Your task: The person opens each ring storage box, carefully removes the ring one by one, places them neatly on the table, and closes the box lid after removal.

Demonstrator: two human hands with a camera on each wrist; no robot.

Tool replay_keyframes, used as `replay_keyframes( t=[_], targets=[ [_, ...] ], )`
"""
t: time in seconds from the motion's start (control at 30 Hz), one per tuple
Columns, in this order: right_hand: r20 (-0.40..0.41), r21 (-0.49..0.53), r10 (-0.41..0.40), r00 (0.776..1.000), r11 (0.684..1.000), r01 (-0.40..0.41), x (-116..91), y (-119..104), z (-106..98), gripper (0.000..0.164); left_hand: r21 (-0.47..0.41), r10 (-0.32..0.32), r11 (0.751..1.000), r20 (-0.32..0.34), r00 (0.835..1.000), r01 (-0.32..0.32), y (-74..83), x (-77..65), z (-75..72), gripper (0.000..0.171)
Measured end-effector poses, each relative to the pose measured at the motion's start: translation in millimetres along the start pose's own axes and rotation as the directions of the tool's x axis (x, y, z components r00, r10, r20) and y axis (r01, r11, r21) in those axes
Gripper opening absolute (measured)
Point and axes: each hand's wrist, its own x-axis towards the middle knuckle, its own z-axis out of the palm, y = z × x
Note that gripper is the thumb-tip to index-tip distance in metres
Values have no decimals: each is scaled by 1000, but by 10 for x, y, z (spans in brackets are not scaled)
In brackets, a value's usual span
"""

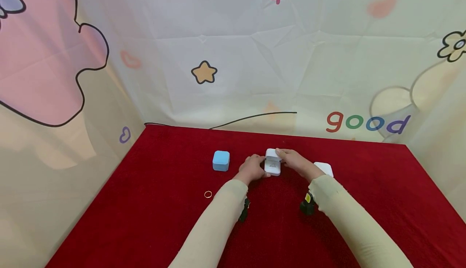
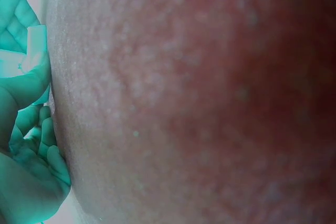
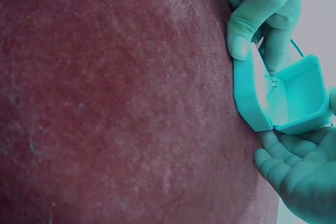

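Note:
A white ring box (image 1: pixel 273 168) stands with its lid raised on the red cloth, and a small sparkling ring (image 3: pixel 271 85) sits in its base. My left hand (image 1: pixel 253 167) grips the base from the left; the right wrist view shows that thumb pressed on the front edge. On the other side, my right hand (image 1: pixel 295 162) holds the raised lid (image 3: pixel 304 95), its thumb at the lid's edge and its other fingers behind the box. In the left wrist view the box (image 2: pixel 37 43) is partly covered by the left thumb.
A closed light-blue ring box (image 1: pixel 221 161) stands left of my hands. Nearer me lies a thin gold-coloured ring (image 1: pixel 208 194). A white object (image 1: pixel 324 168) is partly hidden behind my right forearm. A printed curtain (image 1: pixel 233 90) rises behind the red cloth (image 1: pixel 174 219).

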Motion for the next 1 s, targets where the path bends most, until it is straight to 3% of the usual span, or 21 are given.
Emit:
replay_keyframes(
  t=[0.7, 1.0],
  targets=[
    [4, 8, 13, 1000, 1000, -13, 26, -6, -16, 63, -8, -3, 1000, 2, 1000, 3, -15, 19, 12, 67],
    [22, 27, 15, 1000, 1000, -15, 37, -18, -37, 63, 32, 21, 999, -5, 1000, -21, -34, 31, 14, 68]
  ],
)
